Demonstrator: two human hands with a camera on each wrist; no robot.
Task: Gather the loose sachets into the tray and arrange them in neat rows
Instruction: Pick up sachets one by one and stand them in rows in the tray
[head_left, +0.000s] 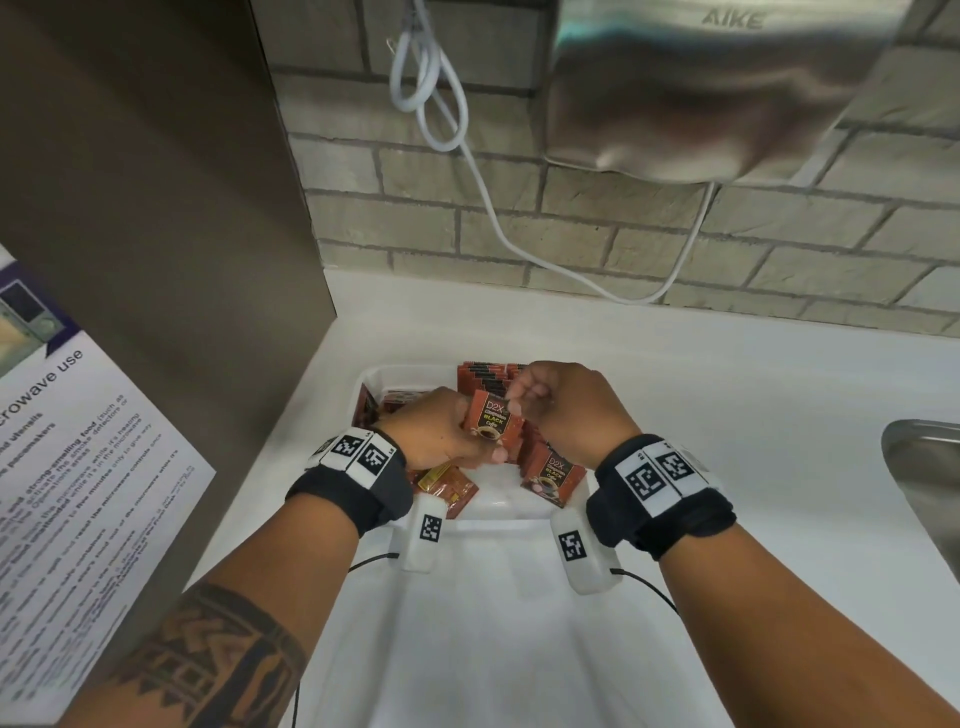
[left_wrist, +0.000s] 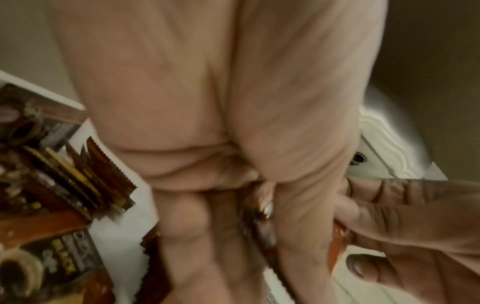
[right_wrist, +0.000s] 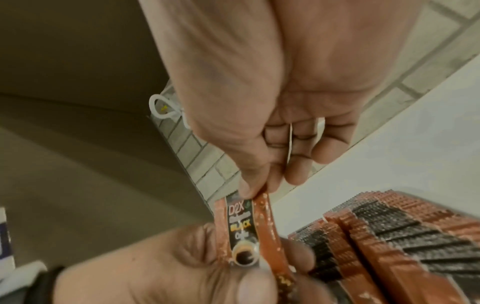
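Observation:
A white plastic tray (head_left: 485, 512) sits on the white counter and holds red-brown coffee sachets. Both hands meet above it on one sachet (head_left: 491, 423) printed with a coffee cup. My left hand (head_left: 452, 431) grips its lower part, thumb across the bottom edge. My right hand (head_left: 524, 400) pinches its top edge between thumb and forefinger (right_wrist: 246, 189). A neat upright row of sachets (head_left: 488, 376) stands at the tray's far side, also clear in the right wrist view (right_wrist: 384, 230). Loose sachets lie near the front: one at right (head_left: 553, 475), others at left (head_left: 447, 486).
A brown cabinet side (head_left: 156, 218) with a microwave notice (head_left: 67, 467) stands at left. A brick wall (head_left: 571, 223) carries a steel hand dryer (head_left: 701, 88) and a hanging white cable (head_left: 467, 156). A steel sink edge (head_left: 924, 467) shows at right.

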